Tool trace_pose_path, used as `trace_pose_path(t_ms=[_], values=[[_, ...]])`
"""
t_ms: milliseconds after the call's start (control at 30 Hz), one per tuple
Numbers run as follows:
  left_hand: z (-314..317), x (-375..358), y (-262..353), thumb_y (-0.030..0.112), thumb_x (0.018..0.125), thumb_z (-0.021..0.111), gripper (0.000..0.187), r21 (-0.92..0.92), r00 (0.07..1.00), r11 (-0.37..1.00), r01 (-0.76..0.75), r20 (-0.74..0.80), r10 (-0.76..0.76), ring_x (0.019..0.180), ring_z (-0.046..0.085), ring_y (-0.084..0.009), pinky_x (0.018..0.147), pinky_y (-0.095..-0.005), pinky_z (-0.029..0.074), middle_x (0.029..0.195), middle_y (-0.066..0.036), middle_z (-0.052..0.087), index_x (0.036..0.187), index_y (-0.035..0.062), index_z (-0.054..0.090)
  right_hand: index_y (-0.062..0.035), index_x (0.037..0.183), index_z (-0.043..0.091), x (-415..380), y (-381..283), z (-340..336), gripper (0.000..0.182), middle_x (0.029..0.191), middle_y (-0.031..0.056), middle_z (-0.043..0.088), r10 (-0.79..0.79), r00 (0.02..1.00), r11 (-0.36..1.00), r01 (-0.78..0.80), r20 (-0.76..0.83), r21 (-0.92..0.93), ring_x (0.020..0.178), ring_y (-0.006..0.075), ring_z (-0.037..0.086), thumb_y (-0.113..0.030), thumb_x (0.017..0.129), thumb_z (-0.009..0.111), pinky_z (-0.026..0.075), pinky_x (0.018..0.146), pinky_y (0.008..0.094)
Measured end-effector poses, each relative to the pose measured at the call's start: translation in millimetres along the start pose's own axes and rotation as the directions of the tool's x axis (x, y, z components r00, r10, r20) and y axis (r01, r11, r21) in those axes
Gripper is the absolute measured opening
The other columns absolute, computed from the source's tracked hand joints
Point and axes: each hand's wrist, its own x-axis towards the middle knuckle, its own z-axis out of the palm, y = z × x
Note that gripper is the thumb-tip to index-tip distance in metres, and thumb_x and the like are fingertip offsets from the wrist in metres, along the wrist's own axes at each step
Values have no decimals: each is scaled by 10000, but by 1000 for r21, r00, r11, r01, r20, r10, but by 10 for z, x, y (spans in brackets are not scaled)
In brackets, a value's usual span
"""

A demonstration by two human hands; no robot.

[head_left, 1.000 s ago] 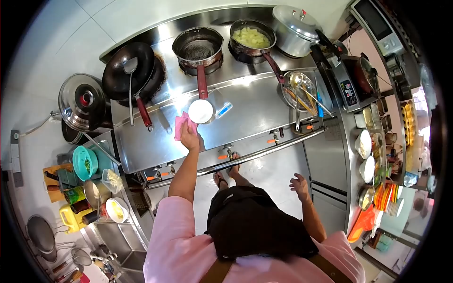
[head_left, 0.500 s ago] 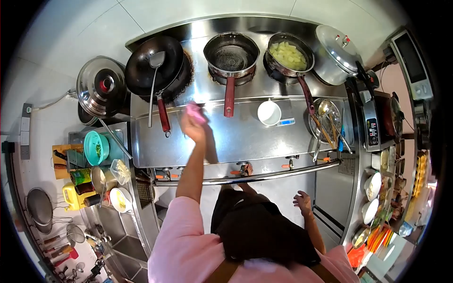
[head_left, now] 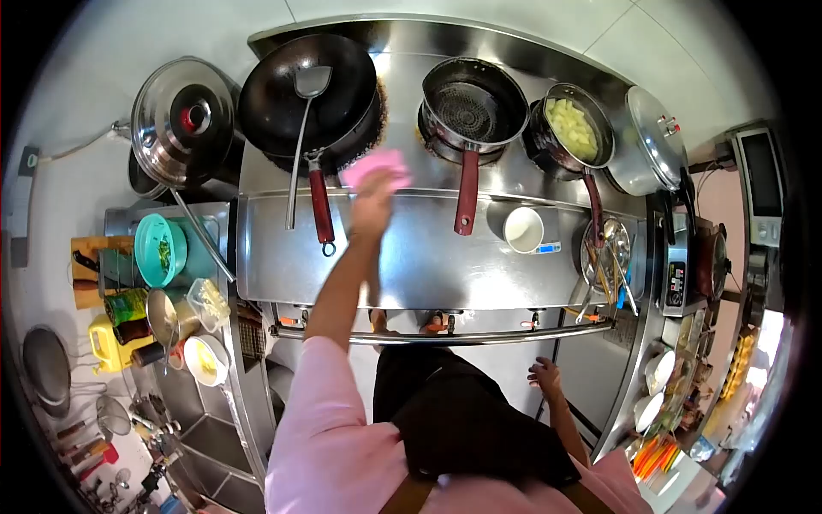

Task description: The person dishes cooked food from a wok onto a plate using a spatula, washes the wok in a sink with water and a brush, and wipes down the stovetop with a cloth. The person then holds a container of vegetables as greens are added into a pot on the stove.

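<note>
My left hand [head_left: 373,204] is on a pink cloth [head_left: 384,166], which lies partly spread on the steel stove top [head_left: 402,184]. The cloth is between a black wok [head_left: 265,120] with a red handle and a black frying pan [head_left: 471,103]. A metal spatula [head_left: 300,158] rests in the wok, its handle reaching over the front edge. Down by my right side hangs my right hand [head_left: 545,377], holding nothing, with its fingers apart. It is nearest to the stove's front rail [head_left: 462,339].
A pan of pale chunks [head_left: 572,128], a pressure cooker [head_left: 655,137], and a white cup [head_left: 523,230] beside a small display stand rightward. A strainer bowl [head_left: 615,244] holds utensils. At left are a lidded pot [head_left: 184,120] and a turquoise basin [head_left: 147,248].
My left hand has moved the pink cloth forward, from the front steel surface to near the wok's burner. The cloth looks more spread out. The view has shifted; my right hand stays low.
</note>
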Motion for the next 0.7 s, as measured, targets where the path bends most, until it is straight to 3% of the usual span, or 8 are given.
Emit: trace_pose_path(t_ms=[67, 100, 333, 367, 467, 500, 633, 700], values=[[-533, 143, -194, 11, 908, 572, 168, -282, 998, 959, -18, -59, 1, 1082, 631, -329, 959, -402, 496, 1068, -153, 697, 995, 43, 712, 60, 1354, 520, -130, -73, 120, 518, 914, 150, 707, -3, 1000, 997, 4, -16, 75, 684, 220, 696, -103, 876, 633, 578, 561, 332], [-502, -7, -292, -15, 880, 588, 165, 147, 966, 988, -47, -244, 82, 1038, 642, -329, 940, -397, 492, 1045, -146, 697, 990, 30, 703, 62, 1352, 521, -193, -115, 201, 515, 913, 150, 707, -9, 1000, 993, 12, -28, 117, 683, 221, 695, -103, 877, 632, 579, 565, 332], [926, 230, 794, 30, 865, 563, 213, -277, 995, 961, -4, -96, -23, 985, 635, -345, 906, -426, 496, 1044, -127, 674, 1041, 72, 676, 73, 1407, 447, -557, 170, 630, 543, 908, 137, 696, 118, 993, 983, -117, -3, 139, 675, 210, 668, -64, 906, 603, 556, 554, 333], [1262, 174, 941, 83, 940, 518, 224, -214, 984, 961, 176, 55, -168, 1042, 629, -282, 917, -403, 492, 1082, -89, 667, 1125, 97, 644, 72, 1409, 443, -567, 216, 650, 545, 915, 137, 696, 127, 992, 977, -127, 8, 170, 677, 210, 668, -65, 907, 603, 555, 554, 334], [984, 183, 978, 93, 835, 565, 256, -366, 997, 931, 12, 72, 15, 1177, 579, -242, 1052, -400, 436, 1132, -73, 677, 1060, 80, 687, -29, 1329, 496, -617, 145, 711, 392, 860, 105, 660, 135, 991, 981, -133, 2, 140, 632, 199, 640, -90, 947, 562, 529, 523, 316], [1106, 67, 728, 87, 842, 559, 250, -197, 987, 972, -125, 73, 142, 1204, 568, -229, 1069, -394, 426, 1143, -70, 680, 1052, 75, 693, -33, 1318, 506, -617, 91, 758, 378, 860, 103, 660, 121, 993, 982, -120, 4, 148, 634, 200, 642, -105, 951, 566, 531, 528, 316], [-310, -181, -306, 33, 823, 625, 205, -88, 1000, 996, 2, 16, 0, 1065, 630, -270, 940, -396, 495, 1135, -93, 698, 998, 82, 718, -12, 1337, 496, -491, -45, 1072, 413, 867, 118, 668, 158, 987, 984, -159, 15, 80, 645, 203, 649, -112, 946, 585, 538, 531, 320], [-952, -176, -664, 156, 951, 606, 181, -763, 848, 495, 415, 128, -514, 971, 662, -245, 850, -370, 525, 1094, -108, 693, 1074, 53, 689, 35, 1409, 446, -464, -154, 1258, 505, 886, 145, 678, 160, 987, 985, -161, 30, 65, 644, 205, 648, -79, 937, 586, 541, 526, 332]])
